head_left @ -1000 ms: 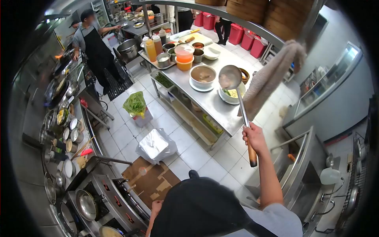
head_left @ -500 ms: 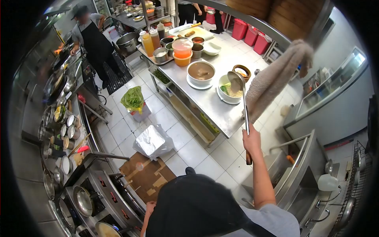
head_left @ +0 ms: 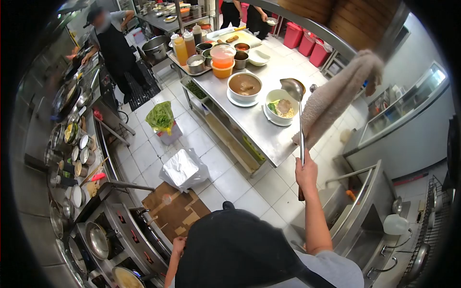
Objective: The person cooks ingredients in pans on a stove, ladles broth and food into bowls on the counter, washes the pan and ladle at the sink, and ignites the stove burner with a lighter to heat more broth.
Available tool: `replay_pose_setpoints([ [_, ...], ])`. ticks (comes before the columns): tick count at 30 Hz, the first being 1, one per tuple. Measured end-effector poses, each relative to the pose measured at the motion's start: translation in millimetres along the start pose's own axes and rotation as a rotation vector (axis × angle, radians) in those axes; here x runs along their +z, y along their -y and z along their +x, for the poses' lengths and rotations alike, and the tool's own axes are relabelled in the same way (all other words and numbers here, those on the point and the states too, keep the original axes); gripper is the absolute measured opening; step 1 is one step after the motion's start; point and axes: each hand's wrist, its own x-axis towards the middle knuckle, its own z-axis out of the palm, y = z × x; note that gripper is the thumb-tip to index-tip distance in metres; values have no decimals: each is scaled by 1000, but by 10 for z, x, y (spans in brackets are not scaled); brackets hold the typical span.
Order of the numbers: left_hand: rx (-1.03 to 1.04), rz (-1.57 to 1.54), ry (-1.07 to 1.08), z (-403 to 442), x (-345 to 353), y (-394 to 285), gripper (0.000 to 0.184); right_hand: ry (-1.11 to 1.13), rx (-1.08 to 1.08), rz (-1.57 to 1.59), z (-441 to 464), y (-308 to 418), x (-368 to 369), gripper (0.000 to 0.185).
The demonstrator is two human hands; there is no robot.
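Note:
My right hand is wrapped round the handle of a long metal ladle. The ladle's bowl is over the steel table, just beyond a white bowl that holds noodles, greens and a piece of meat. Left of it stands a second bowl with brown broth on a white plate. Low in the view, my left hand is beside the black cap, its fingers curled; whether it holds anything is hidden.
Sauce bottles and orange tubs stand on the table. A grey towel hangs at its right. A bag of greens and a wrapped box are on the floor. A person works at the left stoves.
The ladle moved down over the noodle bowl, then away beyond it, and a piece of meat now lies on the noodles. The person at the left leans toward the stove.

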Motion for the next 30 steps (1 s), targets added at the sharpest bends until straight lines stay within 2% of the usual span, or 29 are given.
replay_pose_setpoints([
  [4,40,39,-10,201,13,279,20,-157,-165,86,19,-15,47,38],
  [6,46,72,-48,265,33,380,20,153,208,684,27,44,13,36],
  [7,55,60,-51,275,36,434,21,164,197,688,22,81,-7,36],
  [9,50,28,-72,239,31,523,21,438,376,1462,-3,129,-41,35],
  [11,3,128,-35,49,2,319,23,643,425,1623,-49,49,92,37],
  [13,-68,-79,-13,-20,49,406,26,814,474,1608,-182,20,222,40],
  [15,46,46,-18,167,163,877,29,1064,494,1590,-299,83,364,41],
  [16,-8,21,-25,88,201,924,30,1223,492,1592,-368,143,446,41],
  [18,-84,-10,-97,-60,301,916,32,1479,637,1565,-487,222,712,42],
  [19,-106,-9,-160,-102,366,986,33,1580,709,1464,-542,380,789,42],
  [21,-181,-110,-226,-157,515,1188,32,1720,665,1235,-739,829,836,47],
  [23,-236,-197,-277,-102,634,1538,32,1895,650,1151,-931,1174,1064,47],
  [25,-222,-124,-164,-71,784,1966,29,2057,636,1061,-1096,1552,1260,47],
  [26,-241,-162,-189,-208,804,2004,29,2140,665,1012,-1183,1785,1368,47],
  [28,-274,-424,-262,-504,887,2068,27,2297,764,999,-1371,2240,1590,47],
  [30,-294,-577,-287,-659,1073,2243,27,2412,687,918,-1493,2709,1919,52],
])
